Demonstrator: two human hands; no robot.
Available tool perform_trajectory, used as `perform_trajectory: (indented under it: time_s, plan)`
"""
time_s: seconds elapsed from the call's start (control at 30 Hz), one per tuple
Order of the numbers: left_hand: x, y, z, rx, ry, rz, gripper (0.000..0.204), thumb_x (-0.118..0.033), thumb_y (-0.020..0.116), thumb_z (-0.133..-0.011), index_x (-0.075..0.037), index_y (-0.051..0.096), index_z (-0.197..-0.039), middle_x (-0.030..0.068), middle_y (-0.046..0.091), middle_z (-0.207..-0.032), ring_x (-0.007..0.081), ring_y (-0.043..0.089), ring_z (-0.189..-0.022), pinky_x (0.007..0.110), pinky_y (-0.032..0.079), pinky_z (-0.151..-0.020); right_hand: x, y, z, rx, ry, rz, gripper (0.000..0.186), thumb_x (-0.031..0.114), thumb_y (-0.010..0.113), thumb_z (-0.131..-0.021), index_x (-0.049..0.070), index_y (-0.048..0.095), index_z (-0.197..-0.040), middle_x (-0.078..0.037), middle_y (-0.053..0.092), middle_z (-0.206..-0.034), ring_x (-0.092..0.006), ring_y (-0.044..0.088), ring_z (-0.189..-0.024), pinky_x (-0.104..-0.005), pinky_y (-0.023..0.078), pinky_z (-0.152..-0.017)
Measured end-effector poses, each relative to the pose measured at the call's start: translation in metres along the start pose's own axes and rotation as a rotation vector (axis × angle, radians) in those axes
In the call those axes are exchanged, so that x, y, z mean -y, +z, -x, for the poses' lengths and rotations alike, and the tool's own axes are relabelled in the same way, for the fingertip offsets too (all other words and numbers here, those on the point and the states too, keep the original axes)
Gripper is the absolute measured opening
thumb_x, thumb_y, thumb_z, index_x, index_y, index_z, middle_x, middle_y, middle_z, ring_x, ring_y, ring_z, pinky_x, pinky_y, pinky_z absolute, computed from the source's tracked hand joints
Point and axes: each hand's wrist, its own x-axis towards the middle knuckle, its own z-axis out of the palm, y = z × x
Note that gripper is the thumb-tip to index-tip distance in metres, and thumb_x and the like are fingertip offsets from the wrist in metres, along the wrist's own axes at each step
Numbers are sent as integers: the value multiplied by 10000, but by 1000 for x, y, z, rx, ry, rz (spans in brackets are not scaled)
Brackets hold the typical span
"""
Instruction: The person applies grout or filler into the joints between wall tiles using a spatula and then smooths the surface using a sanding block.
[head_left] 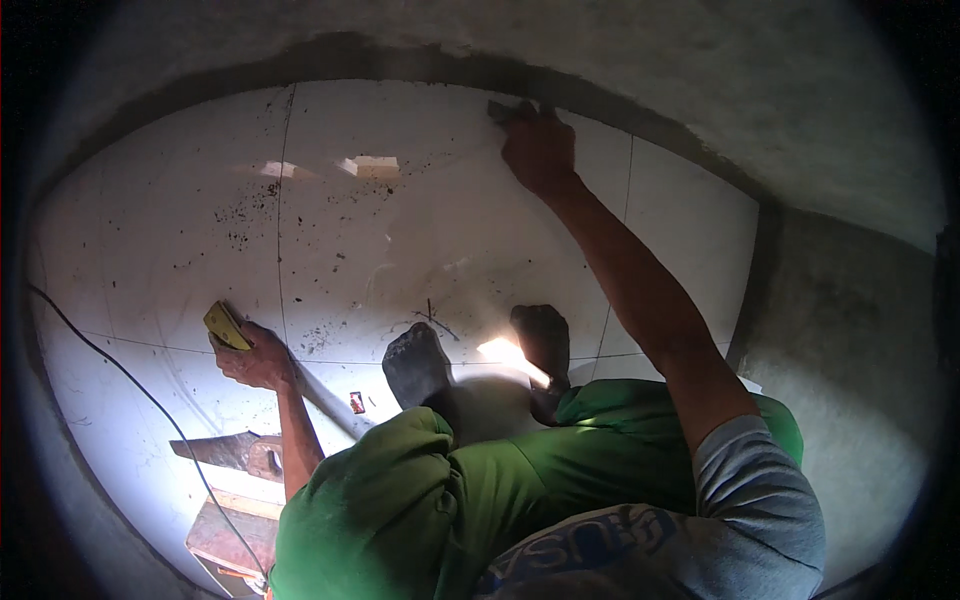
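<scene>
My left hand (255, 360) grips a flat yellow block (225, 325) with dark spots, low over the white tiled floor (180, 260) at left. My right hand (538, 150) reaches to the dark grey strip along the tiles' far edge (370, 58), closed on a small grey piece (498, 113), too dark to identify. My two dark-shod feet (415, 360) stand on the tiles between my arms, below a scatter of dark specks. A bright patch of light falls beside the right foot.
A handsaw (215, 452) lies at lower left near wooden pieces (228, 525). A black cable (120, 370) crosses the left side. A small red packet (356, 402) lies on the floor. Bare grey cement walls (840, 300) rise at the back and right.
</scene>
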Motion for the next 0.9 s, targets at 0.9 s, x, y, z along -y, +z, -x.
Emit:
perform_trajectory:
  time_s: [0.9]
  plan:
    - [2,-3,-2,62,-35,-57,820,-676,507,-1028,11,543,-1474,231,630,-1343,415,578,-1244,581,452,-1050,-1,4,-16,-94,-47,-151,361,116,675,-850,130,812,-1183,-144,747,-1246,-344,658,-1245,-530,575,-962]
